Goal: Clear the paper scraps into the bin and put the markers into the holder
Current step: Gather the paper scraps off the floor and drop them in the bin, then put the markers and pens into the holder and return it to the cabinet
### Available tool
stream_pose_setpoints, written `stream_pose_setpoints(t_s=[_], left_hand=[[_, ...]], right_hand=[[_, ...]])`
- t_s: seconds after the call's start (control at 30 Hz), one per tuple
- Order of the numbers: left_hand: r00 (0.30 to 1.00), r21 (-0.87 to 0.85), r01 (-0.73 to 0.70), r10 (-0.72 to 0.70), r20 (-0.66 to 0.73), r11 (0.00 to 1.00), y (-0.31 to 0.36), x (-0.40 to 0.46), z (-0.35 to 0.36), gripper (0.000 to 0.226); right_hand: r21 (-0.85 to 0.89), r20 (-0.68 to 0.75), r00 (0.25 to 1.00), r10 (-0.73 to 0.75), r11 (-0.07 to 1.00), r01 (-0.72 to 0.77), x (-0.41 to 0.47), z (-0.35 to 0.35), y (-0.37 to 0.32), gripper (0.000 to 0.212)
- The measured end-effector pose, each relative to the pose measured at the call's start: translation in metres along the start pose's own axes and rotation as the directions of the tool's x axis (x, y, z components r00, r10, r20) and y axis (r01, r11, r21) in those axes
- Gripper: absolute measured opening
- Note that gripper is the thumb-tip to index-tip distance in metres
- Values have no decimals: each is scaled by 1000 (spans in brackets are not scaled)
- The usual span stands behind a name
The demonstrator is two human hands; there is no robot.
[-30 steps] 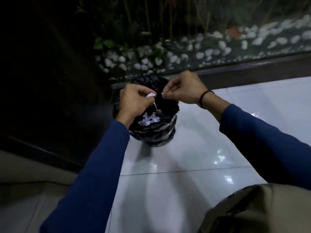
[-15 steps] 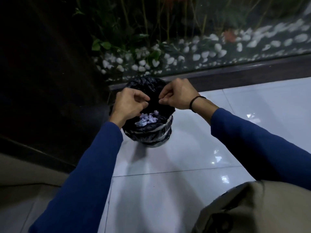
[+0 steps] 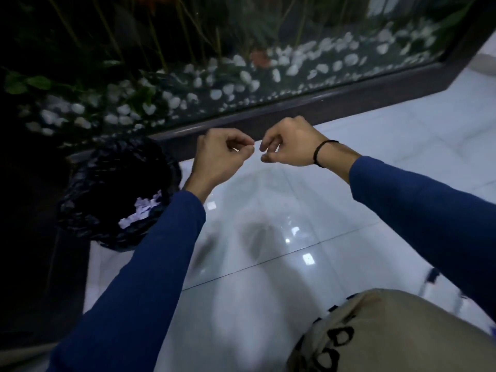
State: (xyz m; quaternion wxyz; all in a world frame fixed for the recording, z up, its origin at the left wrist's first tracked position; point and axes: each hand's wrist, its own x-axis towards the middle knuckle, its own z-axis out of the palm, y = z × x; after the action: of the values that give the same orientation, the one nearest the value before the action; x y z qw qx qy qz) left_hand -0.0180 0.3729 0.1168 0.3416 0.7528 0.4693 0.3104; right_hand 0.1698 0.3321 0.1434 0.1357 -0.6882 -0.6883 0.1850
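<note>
The bin (image 3: 112,181), lined with a crumpled black bag, stands on the floor at the left, against the dark ledge. Pale paper scraps (image 3: 145,209) lie inside it, partly hidden by my left sleeve. My left hand (image 3: 222,154) and my right hand (image 3: 290,145) hover side by side to the right of the bin, above the floor tiles. Their curled fingertips nearly meet. I see no scrap in either hand. A black band circles my right wrist. No marker or holder is in view.
Glossy white floor tiles (image 3: 268,224) spread below my hands. A dark ledge (image 3: 349,100) runs along the far side, with a glass pane, white pebbles (image 3: 241,76) and plant stems behind it. My beige-clad knee (image 3: 389,331) fills the lower right.
Both hands pinched a scrap over the bin a second ago and now hold nothing visible. They have moved right, off the bin, as my view swung right.
</note>
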Motion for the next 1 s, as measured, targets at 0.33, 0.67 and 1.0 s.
stream_pose_setpoints(t_s=[0.33, 0.67, 1.0], left_hand=[[977, 51, 68, -77, 200, 996, 196, 24, 0, 19], [968, -43, 248, -249, -27, 968, 452, -23, -248, 28], [774, -63, 479, -455, -440, 876, 540, -125, -498, 29]], right_hand=[[98, 65, 979, 191, 976, -197, -77, -180, 6, 35], [292, 110, 993, 53, 953, -83, -128, -423, -210, 52], [369, 222, 922, -316, 903, 221, -120, -511, -451, 50]])
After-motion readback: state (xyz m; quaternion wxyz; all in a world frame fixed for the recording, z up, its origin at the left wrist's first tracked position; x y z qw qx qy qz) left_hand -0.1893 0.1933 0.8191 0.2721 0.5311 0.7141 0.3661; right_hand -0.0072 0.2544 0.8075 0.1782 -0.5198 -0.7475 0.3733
